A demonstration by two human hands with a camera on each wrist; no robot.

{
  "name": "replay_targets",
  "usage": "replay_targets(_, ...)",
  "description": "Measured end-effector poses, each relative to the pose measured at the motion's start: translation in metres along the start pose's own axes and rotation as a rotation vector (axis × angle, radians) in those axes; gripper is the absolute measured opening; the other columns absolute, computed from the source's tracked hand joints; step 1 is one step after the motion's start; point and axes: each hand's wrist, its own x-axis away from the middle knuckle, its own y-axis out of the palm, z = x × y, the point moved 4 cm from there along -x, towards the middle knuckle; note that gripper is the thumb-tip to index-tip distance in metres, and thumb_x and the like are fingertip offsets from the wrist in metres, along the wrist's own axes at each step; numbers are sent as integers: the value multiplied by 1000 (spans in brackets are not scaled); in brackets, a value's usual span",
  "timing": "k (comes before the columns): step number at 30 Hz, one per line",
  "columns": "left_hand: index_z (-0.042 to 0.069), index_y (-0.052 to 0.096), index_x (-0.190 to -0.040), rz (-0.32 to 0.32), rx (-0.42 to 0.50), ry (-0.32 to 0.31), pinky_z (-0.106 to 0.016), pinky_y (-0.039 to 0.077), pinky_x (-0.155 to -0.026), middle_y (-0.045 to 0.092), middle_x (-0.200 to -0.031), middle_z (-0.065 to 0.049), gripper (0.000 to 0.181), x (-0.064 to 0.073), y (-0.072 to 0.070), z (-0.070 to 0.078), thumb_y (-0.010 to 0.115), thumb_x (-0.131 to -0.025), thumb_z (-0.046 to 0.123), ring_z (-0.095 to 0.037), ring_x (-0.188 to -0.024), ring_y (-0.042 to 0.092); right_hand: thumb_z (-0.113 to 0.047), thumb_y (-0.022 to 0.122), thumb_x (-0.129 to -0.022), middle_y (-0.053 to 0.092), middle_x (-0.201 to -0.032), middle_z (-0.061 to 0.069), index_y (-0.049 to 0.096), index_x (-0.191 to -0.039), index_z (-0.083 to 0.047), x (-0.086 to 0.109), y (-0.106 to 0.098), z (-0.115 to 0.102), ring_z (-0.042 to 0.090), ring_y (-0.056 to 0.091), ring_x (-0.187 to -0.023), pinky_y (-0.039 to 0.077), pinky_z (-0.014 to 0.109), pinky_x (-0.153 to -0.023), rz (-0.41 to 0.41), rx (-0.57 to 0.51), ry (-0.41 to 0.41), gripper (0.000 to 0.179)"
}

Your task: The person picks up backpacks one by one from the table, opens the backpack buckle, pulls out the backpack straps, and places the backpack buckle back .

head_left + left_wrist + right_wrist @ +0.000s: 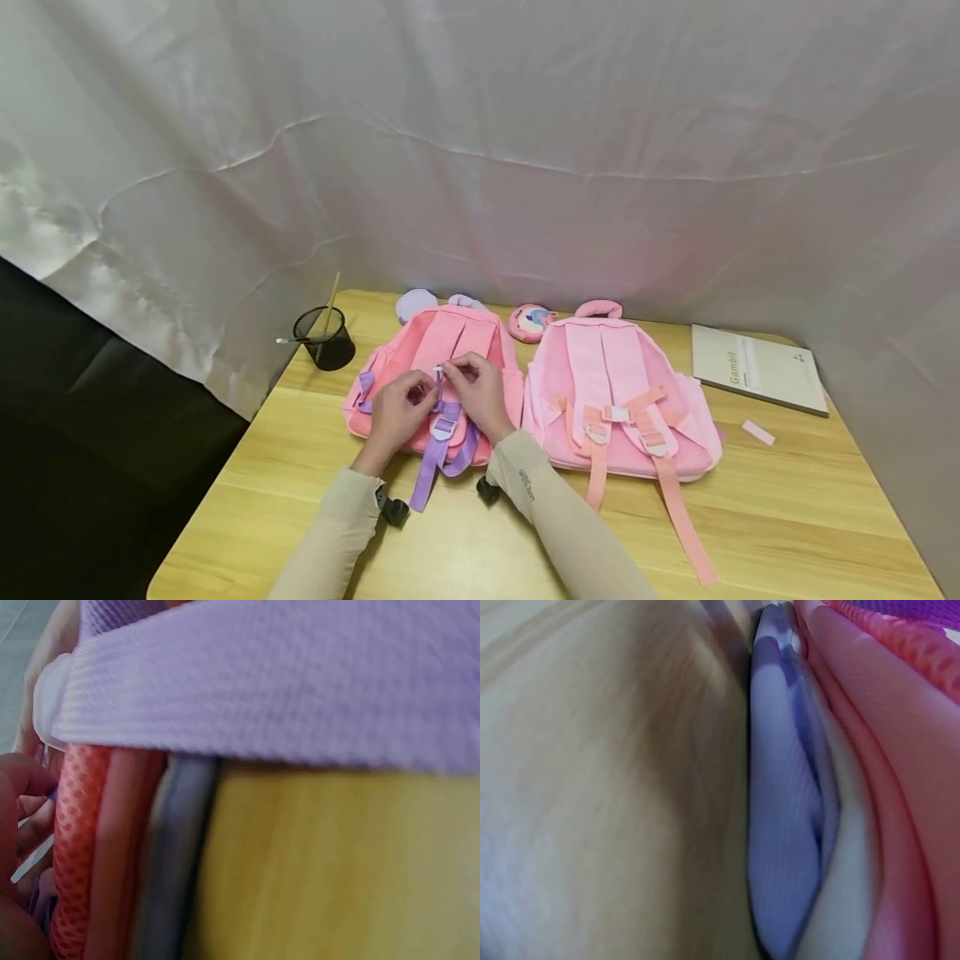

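Head view, fingers [467, 367] pinching strap [439, 385], backpack [456, 329] beneath

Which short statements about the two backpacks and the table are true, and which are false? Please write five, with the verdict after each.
1. The left hand and right hand are at the coral backpack with purple straps. True.
2. The mesh pen holder lies on its side. False: the mesh pen holder stands upright.
3. The booklet lies to the right of the light pink backpack. True.
4. The small pink strip lies on the booklet. False: the small pink strip lies on the table.
5. The light pink backpack has orange straps. True.
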Motion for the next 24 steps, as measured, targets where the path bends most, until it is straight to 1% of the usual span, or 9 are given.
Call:
replay_targets(3, 23, 69, -84, -12, 5, 10, -29, 46, -68, 65, -77, 8, 13, 1, 0, -2, 81, -87, 18, -9, -69, 57, -7, 73, -95, 76, -93, 20, 74, -100, 4, -1, 0, 1, 30, 73, -85, 59, 28, -78, 16, 7, 16, 11)
replay_targets(5, 24, 69, -84, -16, 7, 5, -29, 46, -68, 65, -77, 10, 14, 2, 1, -3, 81, -87, 18, -8, -70, 57, -9, 74, -95, 77, -93, 18, 75, -100, 2, -1, -1, 1, 29, 74, -86, 59, 27, -78, 17, -5, 22, 12)
replay_targets(8, 26, 69, -83, -22, 7, -10, -28, 46, -68, 65, -76, 11, 14, 1, 1, -4, 81, -87, 20, -7, -70, 57, -13, 76, -95, 77, -94, 14, 76, -99, -2, -1, -2, 2, 26, 75, -87, 59, 27, -79, 19, -25, 27, 12)
replay_targets(13, 25, 68, -84, -65, 6, -38, -28, 46, -69, 65, -76, 10, 12, -1, 3, -2, 80, -87, 21, -7, -71, 56, -18, 77, -94, 77, -91, 10, 76, -96, -7, 0, -4, 2, 19, 73, -84, 59, 26, -79, 24, -25, 12, 11)
replay_targets(15, 24, 68, -86, -81, 24, -72, -27, 46, -69, 66, -77, 8, 10, -2, 2, -2, 78, -89, 22, -8, -71, 57, -18, 77, -94, 77, -91, 10, 76, -95, -7, 0, -4, 1, 16, 73, -83, 59, 25, -78, 15, -24, 3, 11)
replay_targets(18, 20, 68, -96, -90, 126, -158, -27, 48, -70, 69, -85, 2, 7, -4, 0, -4, 72, -96, 26, -13, -75, 61, -16, 77, -94, 77, -91, 9, 76, -95, -7, -1, -3, 1, 14, 73, -83, 59, 25, -78, -2, -24, 0, 9)
replay_targets(21, 15, 67, -110, -96, 277, -235, -30, 52, -74, 71, -97, -6, 17, -9, -2, -6, 64, -104, 31, -22, -83, 68, -15, 77, -94, 77, -91, 10, 76, -95, -7, -1, -2, 1, 13, 73, -81, 59, 25, -76, -8, -25, 7, 8)
replay_targets(23, 14, 66, -115, -106, 344, -268, -32, 53, -76, 71, -102, -10, 24, -12, -3, -6, 59, -106, 35, -28, -88, 70, -15, 78, -94, 77, -90, 10, 76, -95, -7, -1, -1, 2, 13, 73, -79, 59, 25, -75, -9, -29, 11, 9)
replay_targets(24, 14, 67, -117, -110, 359, -277, -32, 53, -76, 71, -103, -11, 26, -13, -3, -6, 58, -106, 36, -29, -89, 70, -16, 77, -94, 77, -90, 10, 76, -95, -7, -1, 0, 2, 13, 72, -79, 59, 24, -75, -12, -31, 11, 9)
